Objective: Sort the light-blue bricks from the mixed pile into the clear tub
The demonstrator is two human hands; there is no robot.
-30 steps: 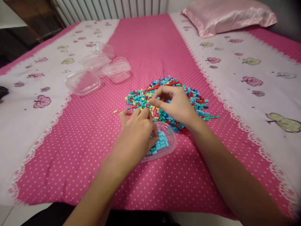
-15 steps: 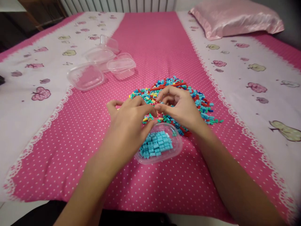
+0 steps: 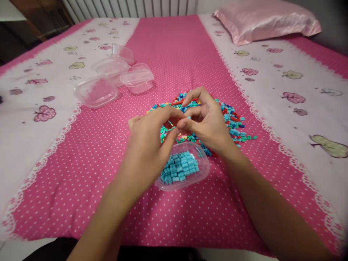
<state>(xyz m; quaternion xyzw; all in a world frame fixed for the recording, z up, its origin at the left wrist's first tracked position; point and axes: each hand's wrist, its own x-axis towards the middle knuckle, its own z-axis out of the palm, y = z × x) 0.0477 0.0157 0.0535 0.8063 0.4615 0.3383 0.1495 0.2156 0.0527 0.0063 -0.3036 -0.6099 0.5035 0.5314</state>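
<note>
Over the near side of a pile of small toy building bricks (image 3: 233,123), my two hands meet at the fingertips. My right hand (image 3: 209,119) is closed in a pinch, with a bit of a light-blue brick (image 3: 188,117) showing between its fingers. My left hand (image 3: 149,137) curls in from the left, thumb and fingers bent against the right fingertips. What lies between its own fingertips is hidden. Just below the hands sits a clear plastic tub (image 3: 201,172) holding many light-blue bricks (image 3: 179,166), partly covered by my left hand.
Several clear plastic containers and lids (image 3: 96,92) lie at the back left of the bed. A pink satin pillow (image 3: 266,21) rests at the far right. The pink dotted bedsheet (image 3: 168,43) spreads underneath, with its front edge near my lap.
My left hand's fingers have drawn in and up, closer to the right fingertips. A light-blue brick now shows at the right fingers, where a red piece showed near them before. The view shifted slightly.
</note>
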